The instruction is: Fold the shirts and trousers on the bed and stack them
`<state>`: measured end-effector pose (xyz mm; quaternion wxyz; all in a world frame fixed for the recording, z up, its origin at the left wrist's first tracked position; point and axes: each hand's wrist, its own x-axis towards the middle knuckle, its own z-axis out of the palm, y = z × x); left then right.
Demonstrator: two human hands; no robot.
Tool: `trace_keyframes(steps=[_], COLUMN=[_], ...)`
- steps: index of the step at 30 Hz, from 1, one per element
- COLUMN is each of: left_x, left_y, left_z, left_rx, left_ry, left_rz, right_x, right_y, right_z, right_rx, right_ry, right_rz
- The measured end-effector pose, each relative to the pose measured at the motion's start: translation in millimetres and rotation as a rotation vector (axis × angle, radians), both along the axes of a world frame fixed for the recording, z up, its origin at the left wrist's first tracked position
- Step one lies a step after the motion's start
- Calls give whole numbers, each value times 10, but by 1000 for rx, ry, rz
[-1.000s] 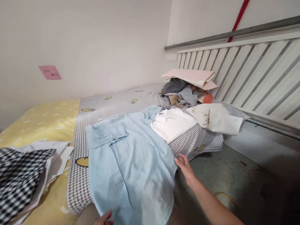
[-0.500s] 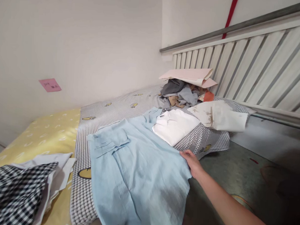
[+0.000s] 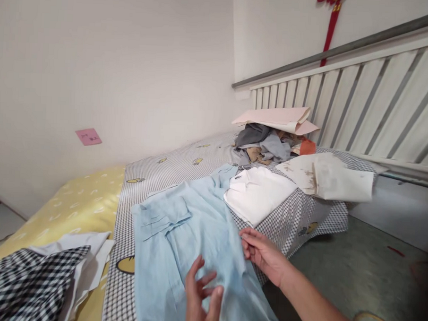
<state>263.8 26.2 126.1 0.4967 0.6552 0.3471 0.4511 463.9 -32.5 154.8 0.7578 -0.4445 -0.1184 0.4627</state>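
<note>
A light blue shirt (image 3: 182, 235) lies spread on the checked bed sheet (image 3: 171, 165), its hem hanging over the bed's near edge. My left hand (image 3: 202, 299) rests on the shirt's lower middle with its fingers spread apart. My right hand (image 3: 263, 252) pinches the shirt's right edge, which is folded inward over the body of the shirt. A folded white shirt (image 3: 258, 193) lies just beyond, to the right of the blue one.
A black-and-white checked cloth (image 3: 20, 280) on white fabric lies at the left on the yellow sheet (image 3: 73, 204). A heap of grey and tan clothes (image 3: 264, 146) under a pink folder sits at the back. A stained white cloth (image 3: 326, 177) lies by the slatted headboard (image 3: 361, 115).
My right hand has carried the shirt's right edge inward to the left. My left hand has come up from the bottom edge onto the shirt.
</note>
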Motion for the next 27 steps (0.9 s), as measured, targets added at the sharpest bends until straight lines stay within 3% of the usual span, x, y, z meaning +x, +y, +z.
trace_keyframes(steps=[3, 6, 9, 12, 16, 19, 22, 27], left_x=[496, 689, 604, 474, 514, 643, 748, 794], left_y=[145, 300, 359, 264, 23, -90, -85, 20], left_z=[-51, -284, -561, -653, -448, -275, -172, 65], left_rx=[-256, -441, -366, -238, -22, 219, 328, 316], left_ry=[72, 256, 311, 296, 476, 777, 910, 479], left_rz=[-132, -22, 118, 98, -20, -64, -80, 20], right_x=[-73, 48, 340, 528, 327, 63, -5, 352], right_y=[183, 251, 118, -173, -470, -479, -360, 6], right_z=[132, 169, 23, -318, -797, -937, -855, -474], right_rx=[57, 74, 0, -206, -405, -417, -315, -129], right_ry=[-30, -40, -106, -183, -129, -122, -134, -102], right_rz=[82, 33, -174, -262, -146, -79, -33, -108])
